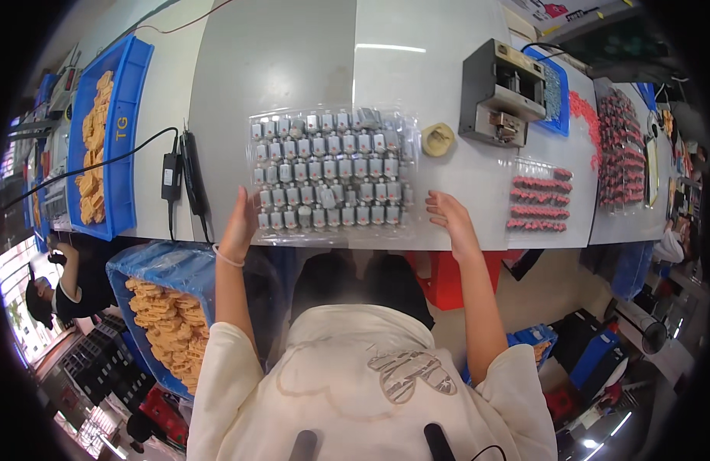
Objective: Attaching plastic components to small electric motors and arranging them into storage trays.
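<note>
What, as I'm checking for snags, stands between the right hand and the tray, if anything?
Nothing visible: just a strip of tabletop separates the right hand from the tray. The round yellow item sits farther back, outside that gap.

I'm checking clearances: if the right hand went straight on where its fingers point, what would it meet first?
Likely the right edge of the clear tray of small silver parts: the right hand points its fingers leftward toward it, though its height is unclear.
</note>
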Tool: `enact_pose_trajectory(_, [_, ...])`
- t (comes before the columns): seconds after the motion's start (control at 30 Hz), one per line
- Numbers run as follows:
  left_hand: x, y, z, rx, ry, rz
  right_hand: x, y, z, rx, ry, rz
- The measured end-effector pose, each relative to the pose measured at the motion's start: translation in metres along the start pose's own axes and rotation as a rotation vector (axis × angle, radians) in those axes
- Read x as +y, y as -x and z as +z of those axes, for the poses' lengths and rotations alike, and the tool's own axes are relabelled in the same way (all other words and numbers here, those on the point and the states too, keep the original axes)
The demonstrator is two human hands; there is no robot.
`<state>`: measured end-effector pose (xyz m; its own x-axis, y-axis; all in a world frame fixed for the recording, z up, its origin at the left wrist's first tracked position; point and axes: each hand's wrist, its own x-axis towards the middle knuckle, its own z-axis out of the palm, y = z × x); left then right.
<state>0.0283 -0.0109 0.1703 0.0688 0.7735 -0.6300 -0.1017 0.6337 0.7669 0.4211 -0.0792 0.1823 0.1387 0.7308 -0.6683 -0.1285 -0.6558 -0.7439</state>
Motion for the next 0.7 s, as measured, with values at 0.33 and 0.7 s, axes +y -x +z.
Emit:
enact_pose_trajectory(0.33, [-0.018,0.039,0.040,0.057,0.375,0.155,0.039,0.059,-0.012,-0.045,0.316,-0.293])
enact_pose_trajectory(0.7, [-0.011,0.043,0.041,0.032,0.273,0.331,-0.016,0.027,0.026,0.046,0.280,-0.547])
